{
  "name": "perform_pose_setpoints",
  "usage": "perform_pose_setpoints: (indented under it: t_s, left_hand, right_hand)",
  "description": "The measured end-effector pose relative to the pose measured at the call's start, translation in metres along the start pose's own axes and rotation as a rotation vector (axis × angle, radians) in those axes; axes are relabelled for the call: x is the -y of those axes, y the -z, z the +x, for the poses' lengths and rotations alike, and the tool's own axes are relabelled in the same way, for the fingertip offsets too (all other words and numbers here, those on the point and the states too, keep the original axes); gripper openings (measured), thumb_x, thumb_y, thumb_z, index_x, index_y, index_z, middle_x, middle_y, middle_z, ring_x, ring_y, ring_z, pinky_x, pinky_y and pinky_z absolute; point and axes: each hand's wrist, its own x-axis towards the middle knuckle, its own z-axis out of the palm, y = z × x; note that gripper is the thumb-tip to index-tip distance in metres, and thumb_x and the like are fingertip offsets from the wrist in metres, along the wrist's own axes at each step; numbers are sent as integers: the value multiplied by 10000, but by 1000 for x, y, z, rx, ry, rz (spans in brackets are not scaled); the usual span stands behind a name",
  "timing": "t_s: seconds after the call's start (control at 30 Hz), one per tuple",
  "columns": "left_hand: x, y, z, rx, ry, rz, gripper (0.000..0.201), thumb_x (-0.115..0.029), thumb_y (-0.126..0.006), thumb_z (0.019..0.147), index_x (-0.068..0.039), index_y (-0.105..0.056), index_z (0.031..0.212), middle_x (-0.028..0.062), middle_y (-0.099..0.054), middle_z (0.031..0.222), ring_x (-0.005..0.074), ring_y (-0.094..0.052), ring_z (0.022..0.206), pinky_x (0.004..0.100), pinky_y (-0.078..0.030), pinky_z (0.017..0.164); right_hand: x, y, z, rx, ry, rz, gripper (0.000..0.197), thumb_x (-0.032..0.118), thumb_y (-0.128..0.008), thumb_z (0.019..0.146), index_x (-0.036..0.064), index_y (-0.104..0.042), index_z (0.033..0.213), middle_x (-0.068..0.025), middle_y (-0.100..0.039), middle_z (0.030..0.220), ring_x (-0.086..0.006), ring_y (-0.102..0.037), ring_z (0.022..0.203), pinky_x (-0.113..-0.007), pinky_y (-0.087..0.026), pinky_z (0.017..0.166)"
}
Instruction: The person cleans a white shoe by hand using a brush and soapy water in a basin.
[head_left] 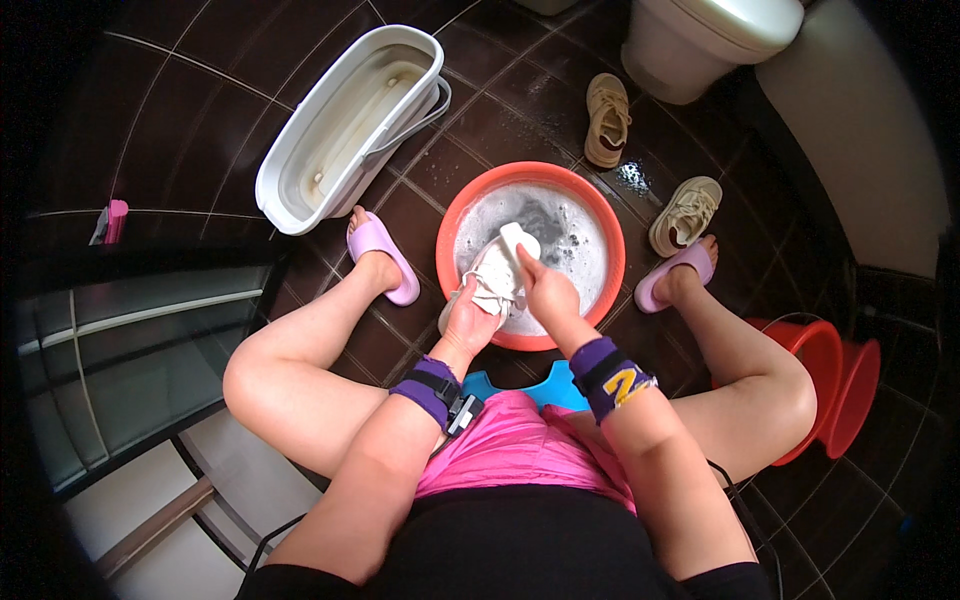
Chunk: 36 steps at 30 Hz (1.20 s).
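My left hand [470,322] is clamped round the heel of this soaked white canvas sneaker [497,272] over the sudsy orange plastic basin [446,262], right hand [548,292] pinching the toe end, feels floppy, heavy-ish, slippery.

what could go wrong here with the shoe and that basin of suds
The white shoe is held by both the left hand and the right hand over the red basin; a slip might splash foam. The dark tile floor looks wet near the beige shoes, so it may be slippery.
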Motion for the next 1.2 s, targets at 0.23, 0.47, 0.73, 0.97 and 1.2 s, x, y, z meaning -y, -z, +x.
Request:
perform_pose_setpoints:
  t_s: [0.23, 0.47, 0.73, 0.97, 1.2]
  left_hand:
    - [-10, 8, -7, 28, 2, 40, 484, -378, -353, 1010, -55, -423, 1363, 97, -501, 1362, 252, -452, 1271, 404, -299, 1116]
    - [5, -4, -4, 87, -108, 92, 460, -352, -389, 1004, -63, -435, 1359, 65, -500, 1368, 238, -450, 1272, 394, -320, 1094]
    - [6, -4, -3, 120, -38, 35, 456, -325, -361, 1016, -45, -410, 1373, 76, -486, 1383, 229, -450, 1274, 379, -322, 1098]
    - [-4, -2, -14, 0, -2, 45, 462, -331, -367, 1013, -59, -396, 1385, 84, -469, 1395, 267, -437, 1283, 423, -324, 1097]
    - [11, -9, -7, 108, -58, 50, 462, -325, -381, 1011, -48, -400, 1381, 82, -481, 1384, 242, -442, 1281, 391, -326, 1097]
  right_hand:
    - [32, -9, -47, 142, 92, 17, 416, 321, -525, 921, 339, -507, 1336, -229, -630, 733, -407, -629, 646, -517, -493, 617]
    - [8, -9, -15, -14, -14, -30, 409, 322, -506, 928, 316, -509, 1337, -216, -640, 741, -401, -631, 662, -515, -495, 613]
    - [-5, 2, 7, -54, -10, -27, 404, 285, -492, 929, 296, -516, 1333, -207, -639, 734, -391, -626, 635, -508, -481, 580]
    - [25, -9, -39, 143, 107, -29, 428, 314, -512, 923, 314, -494, 1350, -204, -629, 711, -402, -619, 628, -517, -479, 581]
    - [-12, -9, 0, -46, -1, -79, 414, 305, -439, 944, 294, -475, 1356, -193, -648, 709, -385, -634, 610, -529, -487, 538]
